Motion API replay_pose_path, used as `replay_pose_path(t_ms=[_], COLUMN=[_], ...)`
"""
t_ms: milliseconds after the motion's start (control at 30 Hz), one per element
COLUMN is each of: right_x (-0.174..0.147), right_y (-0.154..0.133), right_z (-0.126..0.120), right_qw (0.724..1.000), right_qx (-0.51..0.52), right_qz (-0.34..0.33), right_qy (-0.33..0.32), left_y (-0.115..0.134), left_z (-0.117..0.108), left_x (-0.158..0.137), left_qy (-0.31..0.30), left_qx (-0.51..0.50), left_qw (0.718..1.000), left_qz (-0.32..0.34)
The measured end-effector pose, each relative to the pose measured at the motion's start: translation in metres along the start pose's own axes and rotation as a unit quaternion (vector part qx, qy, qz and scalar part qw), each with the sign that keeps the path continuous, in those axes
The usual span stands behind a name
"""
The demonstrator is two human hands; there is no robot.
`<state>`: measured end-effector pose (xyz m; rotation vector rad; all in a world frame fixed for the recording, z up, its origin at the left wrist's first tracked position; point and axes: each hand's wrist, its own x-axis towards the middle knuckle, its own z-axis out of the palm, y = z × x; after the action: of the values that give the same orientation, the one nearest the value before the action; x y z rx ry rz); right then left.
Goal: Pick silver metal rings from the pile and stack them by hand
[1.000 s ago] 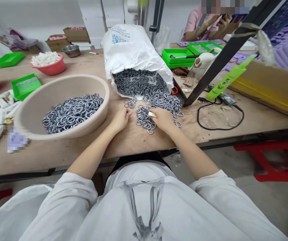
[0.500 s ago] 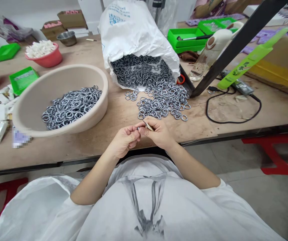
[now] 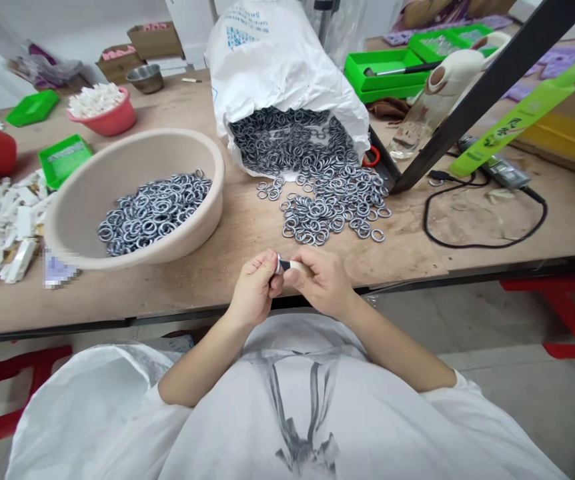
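Observation:
My left hand (image 3: 255, 288) pinches a grey ring (image 3: 278, 264) at the table's front edge. In my right hand (image 3: 326, 283) is a small knife-like tool (image 3: 299, 269) with a pale handle and a dark blade; the blade meets the ring, its tip hidden by my fingers. Just beyond my hands lies a loose pile of grey rings (image 3: 335, 207), spilling from a white sack (image 3: 272, 60) on its side. To the left, a beige basin (image 3: 80, 200) holds many more such rings.
White plastic pieces (image 3: 5, 233) lie at the left, near green trays (image 3: 65, 160) and a red bowl (image 3: 112, 121). A slanted dark metal bar (image 3: 472, 107) rises at the right beside a bottle (image 3: 420, 107) and a black cable (image 3: 430, 230). Red stools (image 3: 567, 313) stand below.
The tool has turned from pointing back over my right hand to pointing left, its blade now at the ring. The view has shifted slightly, so the table's things appear farther right.

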<state>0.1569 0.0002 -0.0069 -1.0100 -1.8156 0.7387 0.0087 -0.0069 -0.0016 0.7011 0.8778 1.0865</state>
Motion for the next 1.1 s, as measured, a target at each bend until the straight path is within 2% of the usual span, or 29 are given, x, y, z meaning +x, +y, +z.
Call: replay_pose_path(t_ms=[167,267,367,433,500,567,633,700,733,800,867,900,967,1000,1100], right_x=[-0.007,-0.003,0.005,0.009,0.01,0.007,0.003,0.0,0.0,0.0,0.0,0.0,-0.002,-0.003,-0.007], right_y=[-0.006,0.002,0.022,0.035,0.044,0.047,0.048,0.049,0.049,0.05,0.046,0.042,0.031,0.025,0.008], right_z=[0.003,0.0,-0.011,-0.019,-0.023,-0.023,-0.021,-0.019,-0.019,-0.018,-0.015,-0.012,-0.001,0.005,0.023], right_qw=[0.997,0.998,0.995,0.981,0.96,0.933,0.915,0.912,0.919,0.95,0.981,0.983,0.96,0.945,0.923], right_qx=[-0.058,-0.045,-0.055,-0.133,-0.243,-0.328,-0.364,-0.361,-0.345,-0.257,-0.081,0.022,0.192,0.244,0.308], right_qz=[-0.027,-0.003,0.081,0.121,0.132,0.145,0.17,0.186,0.185,0.173,0.174,0.18,0.202,0.211,0.212], right_qy=[-0.033,-0.042,0.029,0.068,0.05,0.001,-0.037,-0.046,-0.042,-0.029,-0.012,0.0,0.029,0.047,0.088], left_y=[-0.002,-0.002,-0.001,0.0,0.002,0.003,0.005,0.006,0.006,0.005,0.0,-0.003,-0.01,-0.014,-0.021], left_z=[-0.001,0.0,-0.003,-0.007,-0.013,-0.02,-0.025,-0.028,-0.029,-0.028,-0.023,-0.019,-0.011,-0.006,0.003], left_x=[-0.001,-0.004,-0.007,-0.008,-0.005,-0.001,0.005,0.012,0.014,0.019,0.02,0.02,0.018,0.016,0.011], left_qy=[0.003,-0.022,-0.062,-0.059,-0.035,-0.014,0.0,0.013,0.02,0.031,0.034,0.03,0.013,0.005,0.012], left_qx=[0.003,0.022,0.038,0.034,0.033,0.041,0.041,0.033,0.028,0.022,0.019,0.02,0.027,0.034,0.05], left_qw=[1.0,0.999,0.997,0.998,0.999,0.999,0.999,0.999,0.999,0.998,0.998,0.998,0.999,0.999,0.997], left_qz=[0.013,0.013,-0.003,-0.004,0.004,0.011,0.008,-0.009,-0.022,-0.045,-0.05,-0.044,-0.021,-0.004,0.054])
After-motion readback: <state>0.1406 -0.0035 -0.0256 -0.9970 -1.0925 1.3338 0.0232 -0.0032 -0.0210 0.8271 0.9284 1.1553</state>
